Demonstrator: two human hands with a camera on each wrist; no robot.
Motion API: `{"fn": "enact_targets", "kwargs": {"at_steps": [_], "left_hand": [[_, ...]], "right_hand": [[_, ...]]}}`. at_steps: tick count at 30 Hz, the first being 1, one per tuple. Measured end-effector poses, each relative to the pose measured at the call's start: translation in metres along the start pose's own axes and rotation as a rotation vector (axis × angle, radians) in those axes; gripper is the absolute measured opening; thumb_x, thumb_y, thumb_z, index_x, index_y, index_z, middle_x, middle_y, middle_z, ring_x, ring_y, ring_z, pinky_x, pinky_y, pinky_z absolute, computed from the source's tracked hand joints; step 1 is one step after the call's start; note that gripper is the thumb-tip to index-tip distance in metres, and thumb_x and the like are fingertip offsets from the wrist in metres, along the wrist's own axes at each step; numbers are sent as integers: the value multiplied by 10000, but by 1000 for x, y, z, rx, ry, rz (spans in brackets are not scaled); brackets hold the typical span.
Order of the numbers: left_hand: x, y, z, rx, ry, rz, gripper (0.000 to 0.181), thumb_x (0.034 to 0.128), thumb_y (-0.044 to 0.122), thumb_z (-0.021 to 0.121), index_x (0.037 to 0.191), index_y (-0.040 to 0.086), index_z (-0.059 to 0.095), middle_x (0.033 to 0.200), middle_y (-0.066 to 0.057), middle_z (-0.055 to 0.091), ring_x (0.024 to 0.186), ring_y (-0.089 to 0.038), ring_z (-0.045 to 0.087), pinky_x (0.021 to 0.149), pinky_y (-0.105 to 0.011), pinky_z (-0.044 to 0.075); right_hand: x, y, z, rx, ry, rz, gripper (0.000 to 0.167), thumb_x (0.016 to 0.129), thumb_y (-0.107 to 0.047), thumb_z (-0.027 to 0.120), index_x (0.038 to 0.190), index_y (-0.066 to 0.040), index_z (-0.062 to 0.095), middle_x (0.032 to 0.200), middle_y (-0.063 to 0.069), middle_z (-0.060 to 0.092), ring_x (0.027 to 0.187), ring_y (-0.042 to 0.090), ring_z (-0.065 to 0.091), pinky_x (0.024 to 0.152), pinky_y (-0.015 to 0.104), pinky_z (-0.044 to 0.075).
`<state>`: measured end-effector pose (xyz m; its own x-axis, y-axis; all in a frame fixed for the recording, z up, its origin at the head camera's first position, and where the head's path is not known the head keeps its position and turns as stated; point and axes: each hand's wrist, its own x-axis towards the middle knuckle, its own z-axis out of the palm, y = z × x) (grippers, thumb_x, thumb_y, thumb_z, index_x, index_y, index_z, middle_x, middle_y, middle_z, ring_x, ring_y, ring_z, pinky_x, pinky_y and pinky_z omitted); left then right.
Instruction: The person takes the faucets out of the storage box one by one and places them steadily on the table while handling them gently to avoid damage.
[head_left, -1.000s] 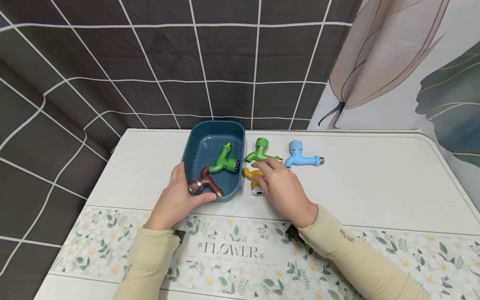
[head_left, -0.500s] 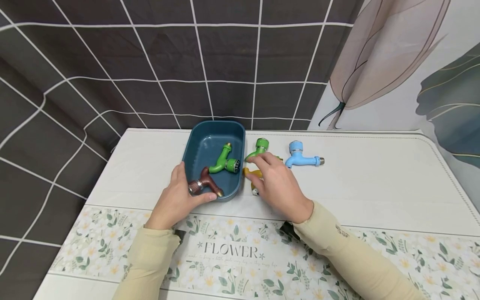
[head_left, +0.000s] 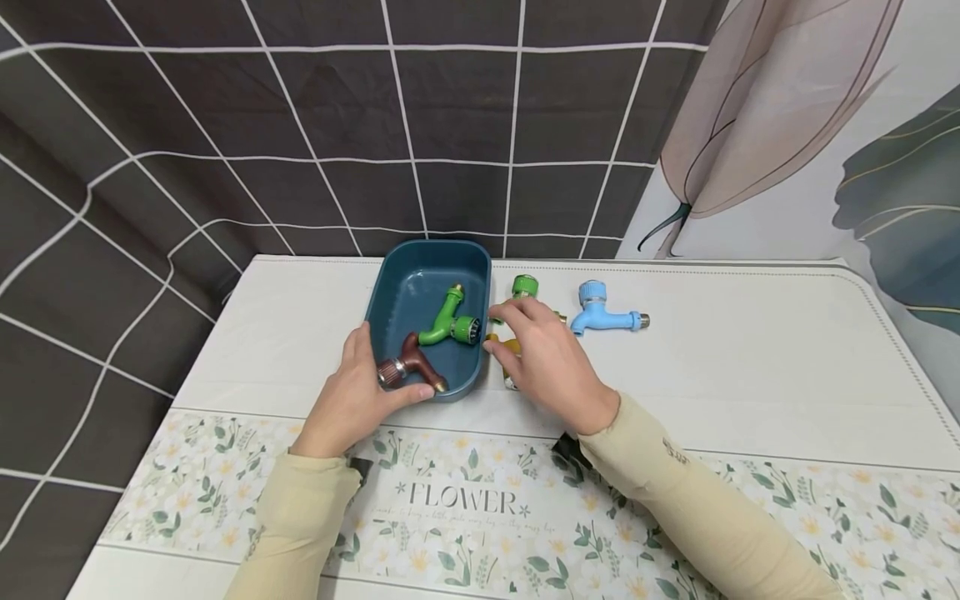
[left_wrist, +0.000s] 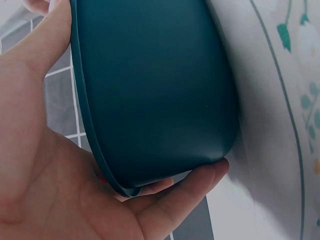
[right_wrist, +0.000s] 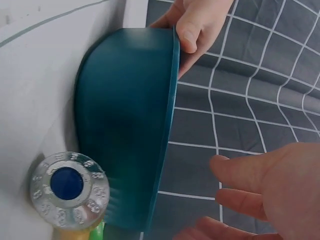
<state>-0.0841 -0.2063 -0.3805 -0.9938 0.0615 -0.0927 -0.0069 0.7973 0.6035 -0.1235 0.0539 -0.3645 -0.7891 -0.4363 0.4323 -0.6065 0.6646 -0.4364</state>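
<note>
Tub (head_left: 405, 292) | inside: green tap (head_left: 444, 323), brown tap (head_left: 414, 359) | yellow tap (head_left: 513, 345) outside

I'm seeing a smooth, satiny, plastic-looking bin (head_left: 408, 292). Brown tap (head_left: 415, 361) and blue tap (head_left: 600, 317) are showing smooth, slightly glossy bodies, metallic ends; yellow tap (head_left: 513, 345)'s cap (right_wrist: 67, 183) is looking shiny, embossed. Backdrop (head_left: 459, 107) is hanging as creased matt cloth; sleeves (head_left: 306, 512) are looking matt.

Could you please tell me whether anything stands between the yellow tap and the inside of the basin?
Yes, the basin's right wall does: the yellow tap lies just outside it on the table. The right hand also hangs over the tap.
</note>
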Motion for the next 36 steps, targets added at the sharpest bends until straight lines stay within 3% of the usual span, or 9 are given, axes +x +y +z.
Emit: {"fn": "enact_targets", "kwargs": {"at_steps": [13, 21, 36], "left_hand": [[1, -2, 0, 4, 3, 15, 1256, 781, 570, 813, 1609, 50, 26, 1605, -206, 186, 1200, -450, 566, 960, -580, 472], [2, -1, -1, 9, 0, 11, 1252, 784, 576, 808, 1607, 43, 29, 1606, -205, 183, 1191, -449, 570, 955, -578, 475], [1, 0, -1, 14, -21, -24, 1266, 787, 573, 806, 1603, 21, 10, 1626, -198, 145, 1228, -467, 544, 980, -575, 460]], "right_hand": [[14, -7, 3, 2, -55, 6, 360, 915, -183, 763, 1228, -28, 676, 1191, 138, 628, 1053, 262, 628, 833, 386, 553], [20, -9, 8, -46, -78, 5, 348, 912, -205, 769, 1215, -49, 695, 1196, 128, 637, 1022, 260, 645, 774, 384, 565], [29, -12, 17, -53, -145, 1, 360, 914, -200, 766, 1233, -48, 692, 1204, 126, 638, 1087, 267, 611, 875, 386, 533]]}}
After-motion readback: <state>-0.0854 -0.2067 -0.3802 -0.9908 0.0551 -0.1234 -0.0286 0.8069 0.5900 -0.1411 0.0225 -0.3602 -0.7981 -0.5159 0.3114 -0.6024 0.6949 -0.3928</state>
